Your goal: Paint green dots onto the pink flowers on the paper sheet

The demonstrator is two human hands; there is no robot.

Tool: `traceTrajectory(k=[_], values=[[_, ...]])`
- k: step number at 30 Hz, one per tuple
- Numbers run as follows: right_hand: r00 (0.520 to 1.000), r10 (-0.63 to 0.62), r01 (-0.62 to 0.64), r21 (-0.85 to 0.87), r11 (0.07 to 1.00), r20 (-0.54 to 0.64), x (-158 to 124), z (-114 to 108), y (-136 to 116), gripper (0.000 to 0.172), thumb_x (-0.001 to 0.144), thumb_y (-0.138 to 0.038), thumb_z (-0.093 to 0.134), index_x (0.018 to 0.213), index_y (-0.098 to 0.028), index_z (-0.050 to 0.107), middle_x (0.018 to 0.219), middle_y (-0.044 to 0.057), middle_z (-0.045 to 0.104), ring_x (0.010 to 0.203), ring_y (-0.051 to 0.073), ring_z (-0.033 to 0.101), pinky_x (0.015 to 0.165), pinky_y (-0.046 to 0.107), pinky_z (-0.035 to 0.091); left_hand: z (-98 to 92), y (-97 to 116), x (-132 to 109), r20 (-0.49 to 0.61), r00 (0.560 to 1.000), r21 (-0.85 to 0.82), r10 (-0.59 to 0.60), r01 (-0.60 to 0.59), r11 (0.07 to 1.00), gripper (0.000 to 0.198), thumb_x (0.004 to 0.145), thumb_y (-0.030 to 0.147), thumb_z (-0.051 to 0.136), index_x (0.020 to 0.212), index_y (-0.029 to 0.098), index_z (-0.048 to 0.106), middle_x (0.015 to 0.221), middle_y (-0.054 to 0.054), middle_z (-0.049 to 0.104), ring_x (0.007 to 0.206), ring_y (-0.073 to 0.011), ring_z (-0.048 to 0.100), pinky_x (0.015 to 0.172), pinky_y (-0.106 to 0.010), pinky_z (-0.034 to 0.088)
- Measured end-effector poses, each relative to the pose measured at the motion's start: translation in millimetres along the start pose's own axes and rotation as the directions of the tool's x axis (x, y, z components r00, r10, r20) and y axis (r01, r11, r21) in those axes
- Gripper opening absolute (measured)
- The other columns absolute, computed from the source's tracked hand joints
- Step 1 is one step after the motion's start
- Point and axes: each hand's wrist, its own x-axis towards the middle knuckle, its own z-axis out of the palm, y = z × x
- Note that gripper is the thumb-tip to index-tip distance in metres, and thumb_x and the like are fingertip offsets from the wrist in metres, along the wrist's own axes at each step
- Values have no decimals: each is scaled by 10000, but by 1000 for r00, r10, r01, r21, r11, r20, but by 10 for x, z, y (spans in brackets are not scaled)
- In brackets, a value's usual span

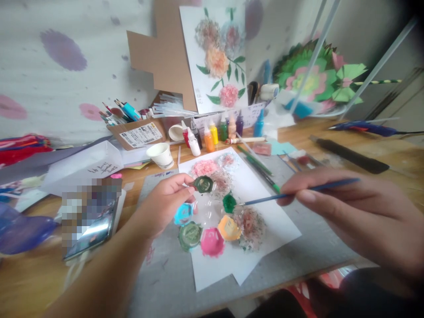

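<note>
My left hand (168, 198) pinches the rim of a clear flower-shaped paint palette (209, 211), holding it over the painted sheet. Its round wells carry dark green, bright green, orange, pink, olive and blue paint. In my right hand (344, 207) is a thin blue paintbrush (265, 199), gripped between thumb and fingers. The bristle end points left and meets the edge of the bright green paint (229, 203), as far as the blur shows. Beneath the palette lies white paper (278, 234) with pink, pale blue and brownish dabbed flowers, partly covered by the palette.
A grey mat (159, 282) lies under the paper. Behind stand a paper cup (160, 155), several paint bottles (208, 139) and a propped flower painting (218, 62). Green pens (260, 165) lie at the right of the sheet. A phone (92, 229) rests at left, a black-handled tool (351, 154) at right.
</note>
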Motion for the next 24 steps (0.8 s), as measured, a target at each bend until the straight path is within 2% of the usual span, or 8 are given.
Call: traceTrajectory(k=[15, 18, 24], values=[[1000, -24, 25, -33, 999, 16, 5, -11, -5, 68, 830, -330, 663, 806, -340, 726, 743, -47, 748, 660, 141, 706, 588, 161, 567, 23, 5, 9, 16, 1000, 26, 2, -2, 1000, 186, 788, 382, 597, 841, 207, 566, 602, 31, 621, 521, -144, 551, 545, -280, 368], [1000, 5, -4, 13, 1000, -22, 8, -15, 5, 65, 827, -342, 668, 819, -345, 732, 751, -35, 751, 671, 160, 712, 590, 185, 583, 30, 18, 6, 13, 1000, 17, -3, 3, 1000, 196, 775, 386, 605, 836, 204, 567, 595, 30, 615, 516, -146, 551, 540, -280, 364], [1000, 17, -16, 35, 999, -21, -6, -6, 6, 65, 835, -347, 667, 832, -359, 730, 765, -53, 747, 684, 124, 709, 610, 135, 563, 33, 27, 9, 23, 1000, 17, 0, 0, 1000, 202, 781, 392, 611, 838, 205, 563, 587, 37, 615, 516, -138, 546, 545, -275, 359]])
